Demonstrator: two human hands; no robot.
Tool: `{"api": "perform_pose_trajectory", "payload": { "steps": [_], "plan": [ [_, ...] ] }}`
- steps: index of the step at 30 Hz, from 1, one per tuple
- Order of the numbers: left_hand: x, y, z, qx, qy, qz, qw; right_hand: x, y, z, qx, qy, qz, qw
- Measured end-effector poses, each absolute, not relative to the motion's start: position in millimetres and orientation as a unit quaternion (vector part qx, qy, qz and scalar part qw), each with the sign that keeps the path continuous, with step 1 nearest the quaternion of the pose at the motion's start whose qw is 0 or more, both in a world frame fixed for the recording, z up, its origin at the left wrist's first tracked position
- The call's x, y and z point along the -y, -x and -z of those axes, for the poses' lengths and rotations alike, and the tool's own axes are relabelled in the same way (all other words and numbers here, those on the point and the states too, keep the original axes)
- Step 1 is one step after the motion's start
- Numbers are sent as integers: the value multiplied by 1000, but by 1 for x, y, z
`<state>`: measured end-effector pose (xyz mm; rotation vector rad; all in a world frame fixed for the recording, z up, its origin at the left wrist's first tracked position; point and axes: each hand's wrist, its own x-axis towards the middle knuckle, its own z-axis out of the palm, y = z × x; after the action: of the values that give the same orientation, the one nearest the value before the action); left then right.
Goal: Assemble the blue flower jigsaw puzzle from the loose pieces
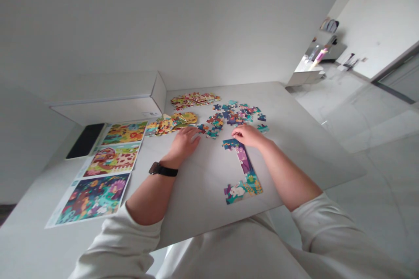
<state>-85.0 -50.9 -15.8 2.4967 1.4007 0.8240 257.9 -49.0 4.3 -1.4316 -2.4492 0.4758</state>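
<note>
Fingers apart on our left hand (185,141); on our right hand (248,135), we can't tell. Near strip (244,163) joined, far pieces (234,117) loose.

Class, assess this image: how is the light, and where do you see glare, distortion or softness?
Head view: light is soft and muted, the wall greyish; head view: pale reflections streak the glossy floor; head view: edges slant and the right sleeve looks stretched; head view: the far pink-and-white object is soft, while the joined puzzle pieces read clearer.
</note>
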Motion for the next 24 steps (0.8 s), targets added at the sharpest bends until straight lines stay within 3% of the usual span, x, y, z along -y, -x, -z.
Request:
{"api": "perform_pose_trajectory", "payload": {
  "steps": [24],
  "plan": [
    [56,79,26,-522,-833,-176,45,54,-254,-7,841,500,-157,137]
  ]
}}
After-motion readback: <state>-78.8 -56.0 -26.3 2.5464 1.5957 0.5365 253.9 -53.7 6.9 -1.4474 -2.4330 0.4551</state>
